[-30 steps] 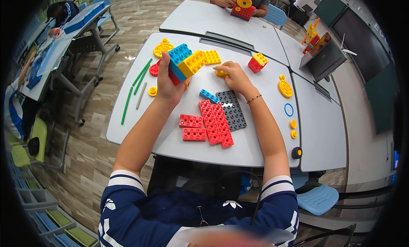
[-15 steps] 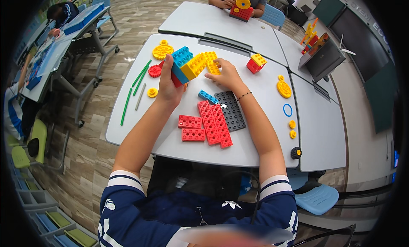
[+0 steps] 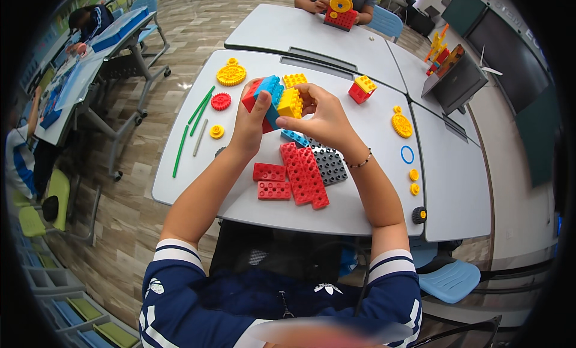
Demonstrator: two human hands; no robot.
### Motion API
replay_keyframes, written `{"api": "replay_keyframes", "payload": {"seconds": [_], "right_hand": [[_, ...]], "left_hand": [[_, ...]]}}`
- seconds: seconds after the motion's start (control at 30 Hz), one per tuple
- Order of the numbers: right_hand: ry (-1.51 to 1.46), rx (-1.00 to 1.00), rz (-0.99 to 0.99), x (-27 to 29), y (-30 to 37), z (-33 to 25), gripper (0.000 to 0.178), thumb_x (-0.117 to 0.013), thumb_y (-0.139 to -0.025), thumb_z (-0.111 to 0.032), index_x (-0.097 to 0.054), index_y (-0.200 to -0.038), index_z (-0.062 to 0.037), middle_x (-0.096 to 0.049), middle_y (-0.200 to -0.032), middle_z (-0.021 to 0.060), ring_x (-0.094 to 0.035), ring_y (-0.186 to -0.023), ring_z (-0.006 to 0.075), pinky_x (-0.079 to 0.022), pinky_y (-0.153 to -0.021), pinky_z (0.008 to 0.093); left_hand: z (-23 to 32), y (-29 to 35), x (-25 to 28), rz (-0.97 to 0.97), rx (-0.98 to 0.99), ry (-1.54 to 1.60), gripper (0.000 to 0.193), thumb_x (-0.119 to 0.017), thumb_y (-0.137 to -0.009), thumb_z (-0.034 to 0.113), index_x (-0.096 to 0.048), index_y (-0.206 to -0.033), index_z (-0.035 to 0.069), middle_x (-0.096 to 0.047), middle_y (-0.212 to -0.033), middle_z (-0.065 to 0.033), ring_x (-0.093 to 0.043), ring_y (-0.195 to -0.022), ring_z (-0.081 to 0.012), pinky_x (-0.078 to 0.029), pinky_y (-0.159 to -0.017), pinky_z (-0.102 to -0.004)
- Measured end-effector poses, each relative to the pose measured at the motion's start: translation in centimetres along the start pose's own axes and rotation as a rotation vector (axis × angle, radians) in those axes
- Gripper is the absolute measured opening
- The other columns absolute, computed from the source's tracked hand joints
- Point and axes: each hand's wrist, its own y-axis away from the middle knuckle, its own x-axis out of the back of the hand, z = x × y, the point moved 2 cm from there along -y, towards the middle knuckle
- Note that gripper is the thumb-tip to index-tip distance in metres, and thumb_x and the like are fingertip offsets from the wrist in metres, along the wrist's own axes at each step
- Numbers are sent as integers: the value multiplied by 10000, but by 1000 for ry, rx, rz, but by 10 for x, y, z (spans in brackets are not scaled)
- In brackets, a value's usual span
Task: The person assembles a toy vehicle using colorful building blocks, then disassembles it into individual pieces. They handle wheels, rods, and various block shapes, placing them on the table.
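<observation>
My left hand (image 3: 247, 129) is wrapped round a built block of toy bricks, raised over the table, its thumb along the near side. Red bricks (image 3: 251, 95) form its left end, with blue bricks (image 3: 273, 91) in the middle. At the block's right side is a studded yellow brick (image 3: 290, 104), gripped by the curled fingers and thumb of my right hand (image 3: 327, 117); its far fingers are partly hidden. Another yellow brick (image 3: 294, 80) lies on the table just behind. Below my hands are a blue beam (image 3: 294, 138), red bricks (image 3: 305, 174) and a dark grey studded plate (image 3: 330, 165).
On the left of the white table (image 3: 240, 213) lie yellow gears (image 3: 231, 74), a red gear (image 3: 221, 101) and green rods (image 3: 180, 151). A red-and-yellow cube (image 3: 362, 90), a blue ring (image 3: 407, 154) and a small wheel (image 3: 419, 215) lie rightward. Across sits another person with a brick model (image 3: 340, 18).
My right hand has left the yellow brick on the table and come down and nearer, onto the yellow brick of the held block. My left hand has turned the block and shifted right.
</observation>
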Motion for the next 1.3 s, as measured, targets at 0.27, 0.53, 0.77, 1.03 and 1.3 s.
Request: {"api": "replay_keyframes", "payload": {"seconds": [0.27,0.53,0.77,1.03,1.3], "right_hand": [[-798,-220,-104,28,-3,26,535,-667,-836,-369,-560,-1117,74,-636,-953,159,-651,-796,154,-548,-778,261],[301,-354,-165,54,-8,126,772,-772,-605,-195,-507,-1321,-77,-511,-1244,159,-562,-1076,287,-487,-914,350],[259,-285,-206,22,-13,158,785,-746,-638,-180,-468,-1367,-84,-475,-1312,162,-558,-1072,278,-488,-911,337],[103,-157,-2,23,-17,112,720,-752,-709,-306,-487,-1339,-79,-529,-1242,160,-569,-1019,239,-488,-882,346],[-66,-80,-134,-4,-1,22,870,-818,-630,-496,-507,-1260,17,-587,-1087,184,-602,-931,241,-514,-796,334]], "left_hand": [[2,-4,8,72,66,144,818,-497,-836,688,-442,-1305,20,-581,-1184,-182,-558,-1150,-275,-401,-1021,-412],[1,-10,12,149,53,208,710,-510,-877,610,-457,-1288,33,-584,-1187,-160,-554,-1155,-265,-396,-1038,-416],[-12,-11,13,147,114,193,703,-530,-872,603,-448,-1299,51,-575,-1208,-141,-541,-1168,-235,-398,-1027,-396],[-20,-8,7,180,215,1,810,-480,-856,681,-372,-1371,66,-499,-1301,-126,-512,-1195,-215,-405,-1010,-344],[-15,4,-6,-37,-28,-157,897,-502,-823,702,-285,-1370,24,-454,-1246,-156,-541,-1112,-195,-496,-900,-310]]}}
